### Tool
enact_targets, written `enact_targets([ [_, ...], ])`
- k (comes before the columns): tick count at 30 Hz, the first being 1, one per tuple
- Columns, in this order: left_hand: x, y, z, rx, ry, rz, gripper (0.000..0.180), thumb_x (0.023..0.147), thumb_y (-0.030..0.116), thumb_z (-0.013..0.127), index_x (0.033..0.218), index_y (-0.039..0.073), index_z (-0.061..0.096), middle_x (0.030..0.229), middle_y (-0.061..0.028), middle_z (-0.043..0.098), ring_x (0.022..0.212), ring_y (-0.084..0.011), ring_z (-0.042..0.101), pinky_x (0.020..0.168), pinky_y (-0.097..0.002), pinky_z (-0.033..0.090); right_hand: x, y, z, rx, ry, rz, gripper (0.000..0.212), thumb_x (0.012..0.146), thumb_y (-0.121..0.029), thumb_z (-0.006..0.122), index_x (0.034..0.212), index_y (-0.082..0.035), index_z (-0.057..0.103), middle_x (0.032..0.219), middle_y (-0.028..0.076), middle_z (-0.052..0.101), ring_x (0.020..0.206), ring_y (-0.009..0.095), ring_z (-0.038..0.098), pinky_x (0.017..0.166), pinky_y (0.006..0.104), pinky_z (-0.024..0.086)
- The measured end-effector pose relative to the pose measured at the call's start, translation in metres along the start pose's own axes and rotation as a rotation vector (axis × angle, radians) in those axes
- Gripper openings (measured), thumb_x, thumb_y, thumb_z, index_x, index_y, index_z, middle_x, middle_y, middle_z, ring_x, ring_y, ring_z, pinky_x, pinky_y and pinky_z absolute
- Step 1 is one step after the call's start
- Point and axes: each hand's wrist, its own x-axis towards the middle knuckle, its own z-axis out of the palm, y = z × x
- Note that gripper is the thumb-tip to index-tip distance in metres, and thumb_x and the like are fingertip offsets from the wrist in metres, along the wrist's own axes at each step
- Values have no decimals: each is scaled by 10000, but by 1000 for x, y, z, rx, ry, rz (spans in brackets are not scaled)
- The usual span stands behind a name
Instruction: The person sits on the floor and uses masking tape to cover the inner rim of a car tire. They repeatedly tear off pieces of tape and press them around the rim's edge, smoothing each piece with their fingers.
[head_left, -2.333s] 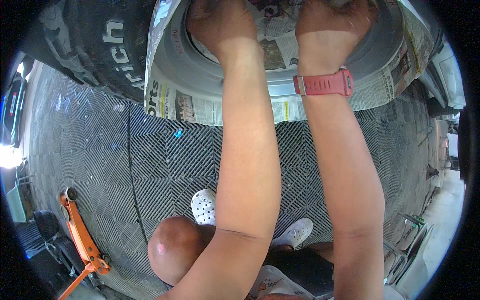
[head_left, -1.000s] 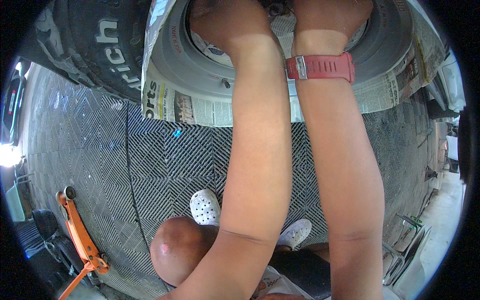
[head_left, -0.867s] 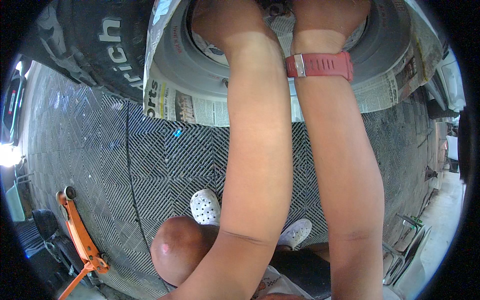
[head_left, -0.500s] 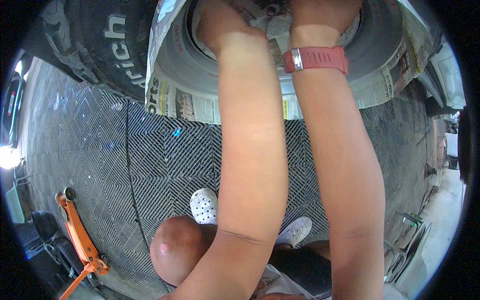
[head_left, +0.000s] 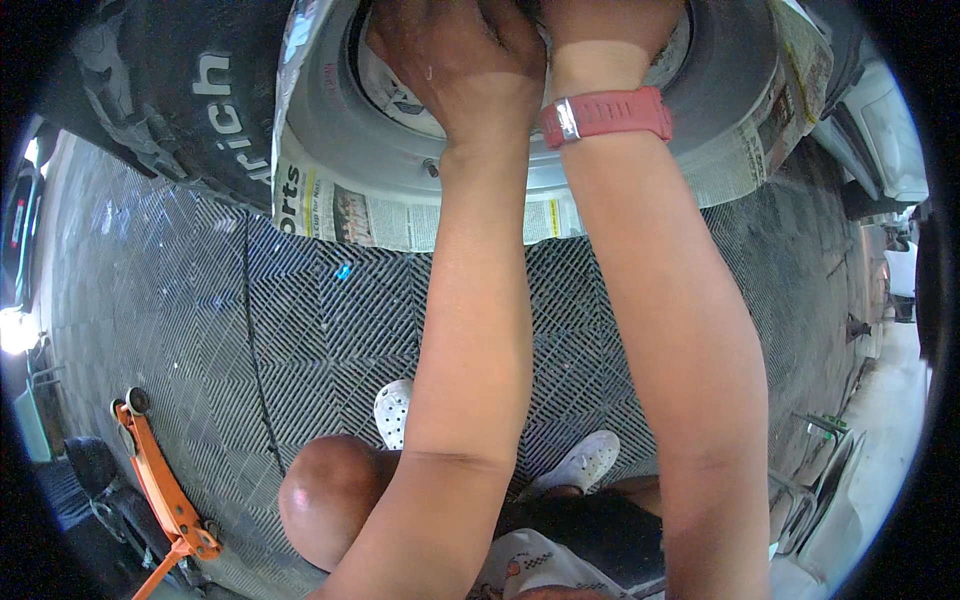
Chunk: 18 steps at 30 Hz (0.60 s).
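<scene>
Filling most of the view, a dark ribbed floor [head_left: 330, 330] is seen below a large black tyre [head_left: 200, 110], which is set toward 11 o'clock. Beside the tyre, at 12 o'clock, the grey wheel rim [head_left: 385, 150] is cut off by the upper edge, and its outer lip is ringed by newspaper [head_left: 395, 222] with a loose lower border. An orange floor jack [head_left: 160, 475] is left well apart at 8 o'clock. Both hands are placed at the rim's inner opening: the left hand [head_left: 465, 65] is shown from the back at 12 o'clock, seemingly curled, and the right hand [head_left: 612, 28] is held just beside it toward 1 o'clock. Their fingertips are hidden, so whether anything is grasped cannot be told. White clogs are planted at 7 o'clock [head_left: 392, 412] and 5 o'clock [head_left: 588, 462]. A red watch strap [head_left: 615, 118] is worn on the right wrist, and a small valve stem [head_left: 431, 168] is exposed at 11 o'clock. Close two-handed work within the paper-masked rim is judged to be in hand; for the next move, steady fingers and undisturbed paper seem to be called for.
</scene>
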Motion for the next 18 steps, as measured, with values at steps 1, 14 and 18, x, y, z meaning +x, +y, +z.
enact_targets([
  [1,-2,0,1,0,-6,11,298,966,194,665,1186,15,756,1272,-239,695,1190,-465,628,1065,-565,450,1,4,2,-11,-4,12,246,843,-123,774,962,91,751,913,261,780,877,363,775,797,415,561],
  [14,-3,18,4,1,-272,27,327,904,151,663,1205,34,715,1330,-229,606,1274,-458,531,1103,-581,385,4,-2,-68,-98,-356,-365,211,956,-34,612,1109,73,710,954,324,723,933,480,710,810,495,543],
  [18,-11,11,12,39,-195,76,388,892,125,659,1266,40,714,1372,-238,587,1305,-469,514,1133,-591,367,16,-48,-109,-451,-750,-468,207,973,-24,590,1124,58,706,886,316,706,859,461,714,765,486,546],
])
